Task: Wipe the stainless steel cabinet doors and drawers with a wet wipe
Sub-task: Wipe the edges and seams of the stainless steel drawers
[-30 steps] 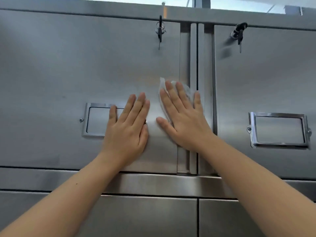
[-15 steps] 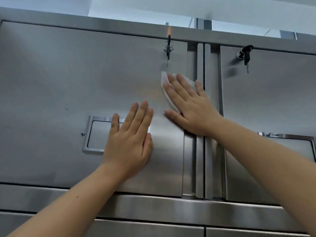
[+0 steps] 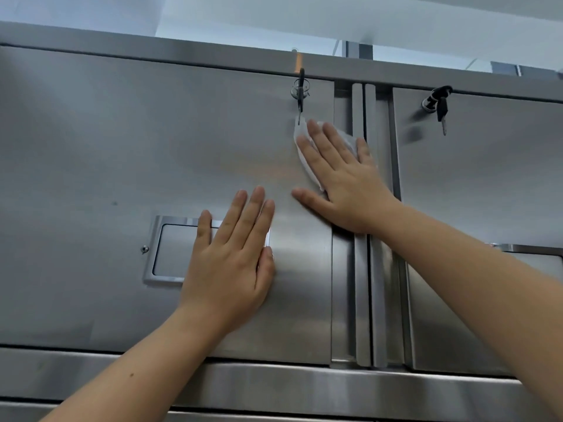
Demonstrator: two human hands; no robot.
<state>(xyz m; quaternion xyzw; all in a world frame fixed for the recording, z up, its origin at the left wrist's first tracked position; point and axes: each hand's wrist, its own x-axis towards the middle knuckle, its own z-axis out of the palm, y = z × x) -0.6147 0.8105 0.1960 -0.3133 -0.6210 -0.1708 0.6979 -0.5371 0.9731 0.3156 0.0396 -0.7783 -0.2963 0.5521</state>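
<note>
Two stainless steel cabinet doors fill the view. On the left door (image 3: pixel 106 153), my right hand (image 3: pixel 341 181) presses a white wet wipe (image 3: pixel 304 153) flat with straight fingers, near the door's upper right corner, just below a lock with a key (image 3: pixel 301 92). Most of the wipe is hidden under the palm. My left hand (image 3: pixel 231 263) lies flat on the same door, lower down, covering the right end of a recessed label frame (image 3: pixel 173 251). The right door (image 3: pixel 493 184) is partly behind my right forearm.
A second lock with hanging black keys (image 3: pixel 438 105) sits at the right door's top left. Vertical pull handles (image 3: pixel 365 226) run between the doors. A steel rail (image 3: pixel 304 388) crosses below them, and the cabinet's top edge (image 3: pixel 182 53) lies above.
My right hand has slid the wipe upward along the left door's right side, toward the lock. My left hand stays flat on the label frame. The view has tilted upward.
</note>
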